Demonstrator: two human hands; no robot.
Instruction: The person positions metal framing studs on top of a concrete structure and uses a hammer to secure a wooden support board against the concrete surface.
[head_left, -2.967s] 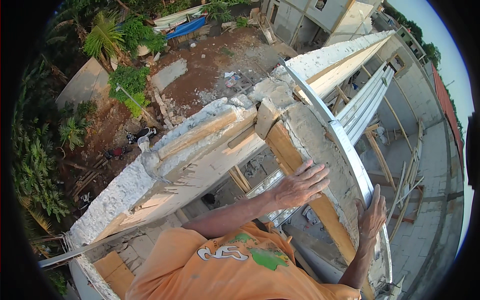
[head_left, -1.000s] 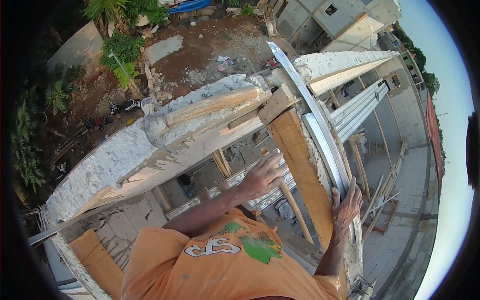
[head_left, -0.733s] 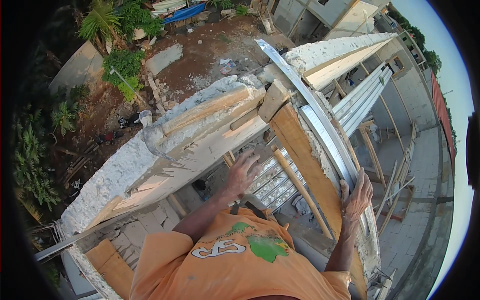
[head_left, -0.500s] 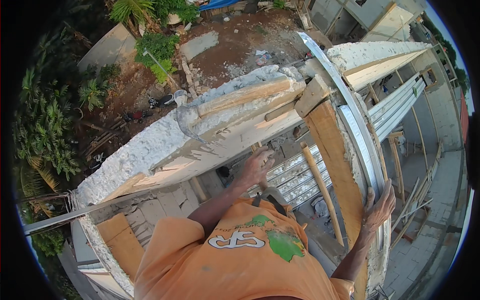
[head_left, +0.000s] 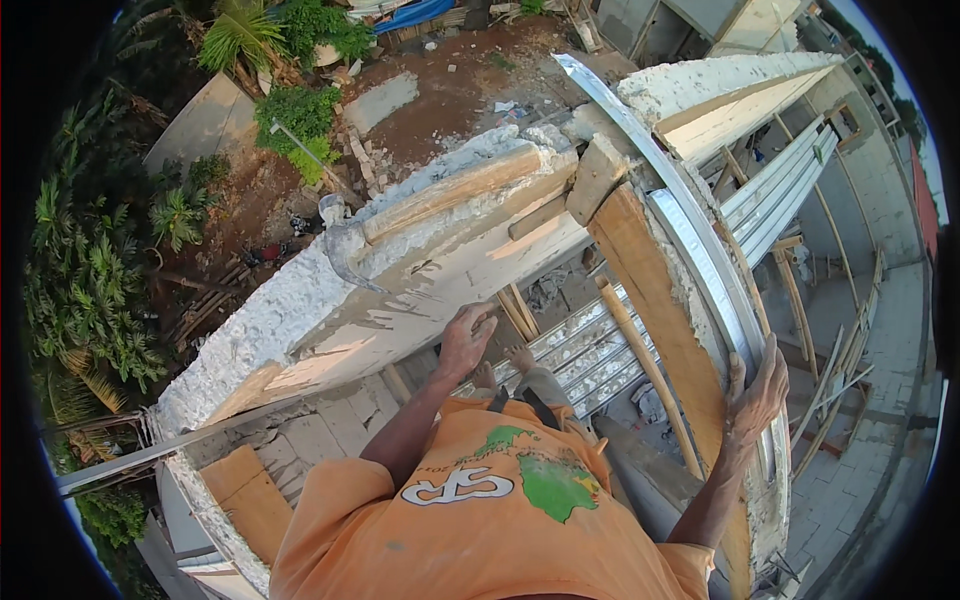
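Observation:
My left hand (head_left: 467,342) hangs over the gap in front of my body, near the inner face of the rough wall (head_left: 345,335). Its fingers are loosely bent and apart, with nothing in them. My right hand (head_left: 757,398) lies on a shiny metal channel (head_left: 712,262) along the right wall top, fingers stretched out and thumb apart. A hammer with a wooden handle (head_left: 455,192) rests on the white, rough top of the wall ahead, its grey head (head_left: 347,252) to the left. Beside the channel runs a wide wooden board (head_left: 655,300).
Below my body are ribbed metal sheets (head_left: 590,350) and a leaning wooden pole (head_left: 648,370). A thin metal bar (head_left: 210,440) crosses at left. Beyond the wall the brown ground (head_left: 450,90) lies far down. More ribbed sheets (head_left: 780,190) span the right side.
My left hand has drawn back left and lower, its fingers less spread. My right hand stays on the metal channel. The view has shifted slightly, and my bare feet now show below.

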